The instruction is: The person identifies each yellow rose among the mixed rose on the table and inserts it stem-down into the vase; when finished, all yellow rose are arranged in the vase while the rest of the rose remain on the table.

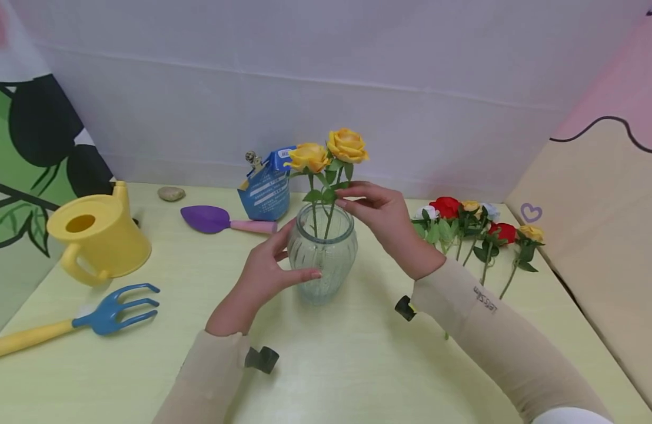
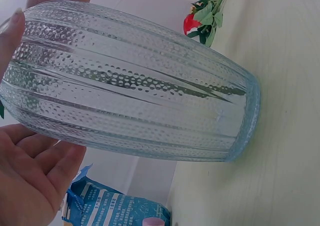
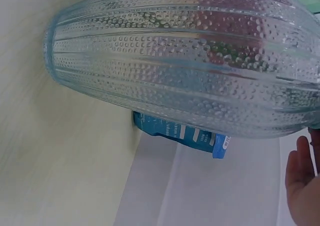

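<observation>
A ribbed clear glass vase (image 1: 328, 271) stands upright on the table, its bumpy wall large in both wrist views. Around its left side my left hand (image 1: 259, 274) holds it, thumb in front and fingers behind. Two yellow roses rise out of the vase: one on the left (image 1: 309, 157) and a slightly higher one on the right (image 1: 348, 145). Just above the rim, my right hand (image 1: 384, 221) pinches the right rose by its leafy stem with thumb and fingertips. Both stems reach down inside the glass; their lower ends are blurred by it.
Several red, yellow and white artificial roses (image 1: 485, 227) lie at the right. Behind the vase stands a blue bag (image 1: 268, 194) with a clip. A purple trowel (image 1: 206, 219), a stone (image 1: 171, 193), a yellow watering can (image 1: 111, 235) and a blue hand fork (image 1: 109, 315) are at the left.
</observation>
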A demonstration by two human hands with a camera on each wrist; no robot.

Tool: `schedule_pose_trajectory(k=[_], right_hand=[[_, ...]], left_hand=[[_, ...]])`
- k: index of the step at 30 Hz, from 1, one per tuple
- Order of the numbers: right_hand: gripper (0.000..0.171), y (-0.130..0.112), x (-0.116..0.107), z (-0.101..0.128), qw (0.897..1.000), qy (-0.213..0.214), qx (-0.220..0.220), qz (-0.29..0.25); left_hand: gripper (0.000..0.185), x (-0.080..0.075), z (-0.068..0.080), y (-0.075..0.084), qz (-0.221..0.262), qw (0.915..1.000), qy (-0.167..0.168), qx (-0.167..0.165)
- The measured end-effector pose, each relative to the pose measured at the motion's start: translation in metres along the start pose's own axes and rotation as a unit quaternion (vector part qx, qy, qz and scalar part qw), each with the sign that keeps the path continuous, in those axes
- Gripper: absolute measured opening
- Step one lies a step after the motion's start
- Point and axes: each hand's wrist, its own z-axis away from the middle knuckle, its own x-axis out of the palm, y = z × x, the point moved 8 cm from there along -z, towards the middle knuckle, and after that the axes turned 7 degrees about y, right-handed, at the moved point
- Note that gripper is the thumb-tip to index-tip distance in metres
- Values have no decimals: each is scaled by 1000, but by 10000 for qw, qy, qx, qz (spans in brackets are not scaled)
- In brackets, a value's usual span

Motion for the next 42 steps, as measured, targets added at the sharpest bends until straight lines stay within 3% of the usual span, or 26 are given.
schedule_pose_trajectory(k=[9, 17, 23, 29, 35, 42], right_hand=[[19, -6, 15, -12, 9996, -28, -203, -185], [11, 1, 20, -10, 9995, -285, -39, -100], [13, 2, 21, -9, 9989, -308, -41, -356], [15, 5, 21, -5, 9964, -680, 48, -498], [17, 9, 2, 2, 9931, -1113, 163, -324], [20, 10, -36, 0, 9888, -1484, 158, 2]], left_hand=[[95, -1, 0, 0, -51, 9999, 11, 93], [96, -1, -1, 0, -204, 9997, 32, 150], [96, -1, -1, 0, -219, 9997, 14, 95], [96, -1, 0, 0, -186, 9998, 5, 119], [98, 1, 0, -1, -120, 9999, -46, -4], [97, -1, 1, -2, -88, 10000, 9, -40]])
